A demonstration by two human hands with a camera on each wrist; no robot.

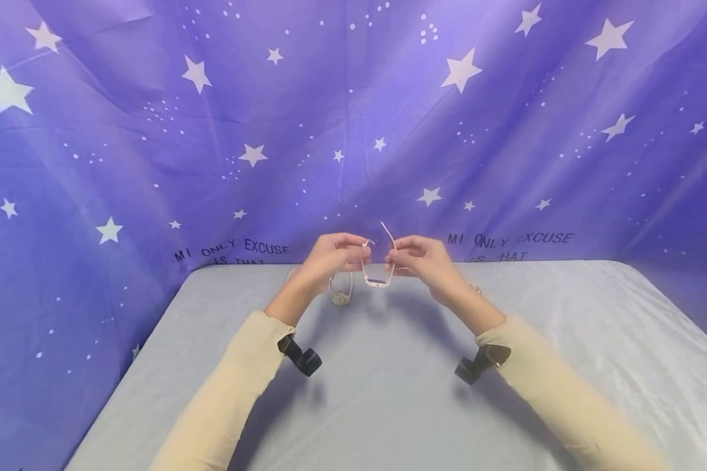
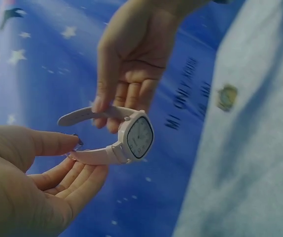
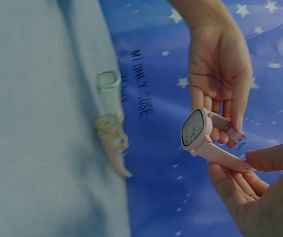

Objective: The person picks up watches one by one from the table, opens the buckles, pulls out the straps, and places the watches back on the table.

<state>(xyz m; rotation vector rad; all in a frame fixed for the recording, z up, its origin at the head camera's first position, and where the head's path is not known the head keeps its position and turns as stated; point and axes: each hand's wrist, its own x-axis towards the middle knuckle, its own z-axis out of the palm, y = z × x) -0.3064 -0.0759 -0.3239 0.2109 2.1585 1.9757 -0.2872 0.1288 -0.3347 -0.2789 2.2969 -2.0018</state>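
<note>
A pale pink wristwatch (image 1: 377,284) with a rounded-square dial is held up above the far part of the table, its strap unfastened. My left hand (image 1: 334,255) pinches the buckle end of the strap between thumb and fingers. The other strap end (image 3: 232,161), which tapers to a tip, is pinched by my right hand (image 1: 421,261). In the left wrist view the watch dial (image 2: 139,138) faces right, toward the table, with the two strap halves spread apart.
On the grey cloth-covered table (image 1: 383,392), a beige watch (image 1: 340,298) lies below my left hand, with a pale green watch (image 3: 108,80) beside it. Another watch (image 1: 474,286) is partly hidden behind my right wrist. A purple star-print curtain (image 1: 353,118) hangs behind the table.
</note>
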